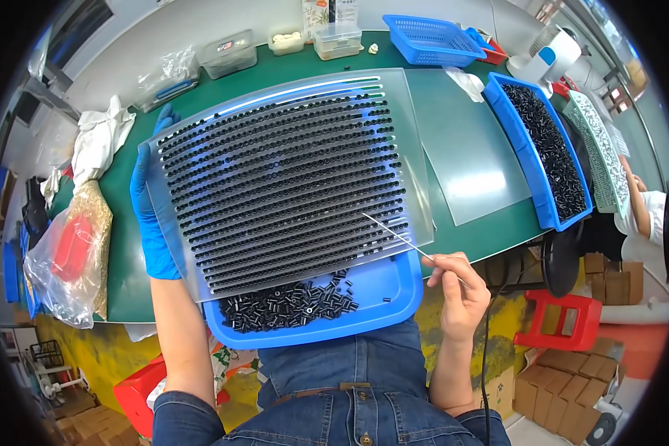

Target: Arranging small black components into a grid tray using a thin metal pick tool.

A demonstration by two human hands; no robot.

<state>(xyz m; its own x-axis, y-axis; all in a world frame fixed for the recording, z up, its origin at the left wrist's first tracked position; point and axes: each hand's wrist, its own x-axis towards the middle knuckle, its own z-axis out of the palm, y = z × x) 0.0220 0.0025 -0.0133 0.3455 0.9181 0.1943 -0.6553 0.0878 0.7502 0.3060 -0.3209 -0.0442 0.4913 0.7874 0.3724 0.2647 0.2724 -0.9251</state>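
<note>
My left hand (154, 223), in a blue glove, grips the left edge of a clear plastic plate (415, 149), with part of the hand hidden behind it. Long slots across the plate hold rows of small black tubes (275, 171); the top slots look unfilled. Between the fingertips of my bare right hand (462, 293) is a thin metal rod (398, 236). Its tip is over the right part of the rows; whether it touches a tube I cannot tell. Beneath the plate's lower edge, a blue tray (334, 334) at my waist holds loose black tubes (282, 308).
Another clear sheet (476, 182) lies on the green table (442, 93). On the right stands a blue bin (546, 160) of black tubes, then a green basket (598, 152) near another person's arm (639, 201). Plastic containers (227, 56) line the back; bags (70, 249) sit at left.
</note>
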